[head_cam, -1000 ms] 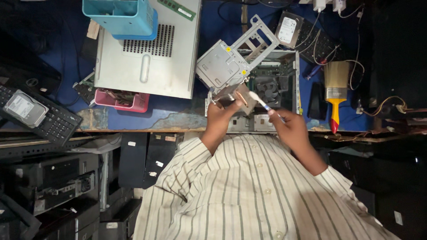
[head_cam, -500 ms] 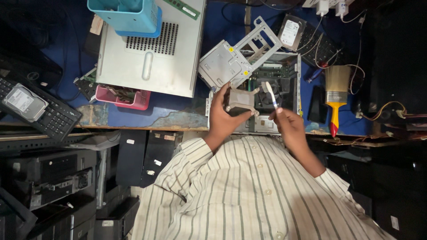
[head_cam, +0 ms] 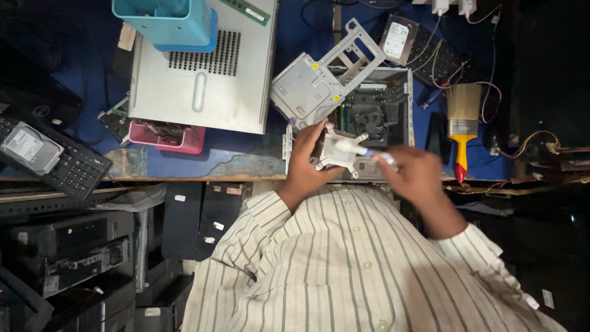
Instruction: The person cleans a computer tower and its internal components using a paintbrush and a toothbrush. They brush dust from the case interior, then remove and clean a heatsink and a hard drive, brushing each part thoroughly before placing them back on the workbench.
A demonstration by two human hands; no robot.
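Observation:
My left hand (head_cam: 305,161) grips a small metal heatsink (head_cam: 335,152) with corner legs, holding it above the front edge of the blue-topped table (head_cam: 184,161). My right hand (head_cam: 416,176) holds a thin white tool with a blue band (head_cam: 362,149), brush-like; its tip rests on the heatsink's face. Both hands hover just in front of an open computer case (head_cam: 402,92) that shows a black fan (head_cam: 370,120). My striped shirt fills the bottom of the view.
A grey drive cage (head_cam: 305,86) leans on the open case. A closed grey case (head_cam: 203,67) carries a blue bin (head_cam: 166,21). Also here are a pink tray (head_cam: 166,136), a paintbrush (head_cam: 461,120), a hard drive (head_cam: 398,38), and a keyboard (head_cam: 74,169) with another drive (head_cam: 27,147).
The heatsink has been turned in my left hand. My right hand swung the white tool from pointing upward to lying sideways, with its tip on the heatsink.

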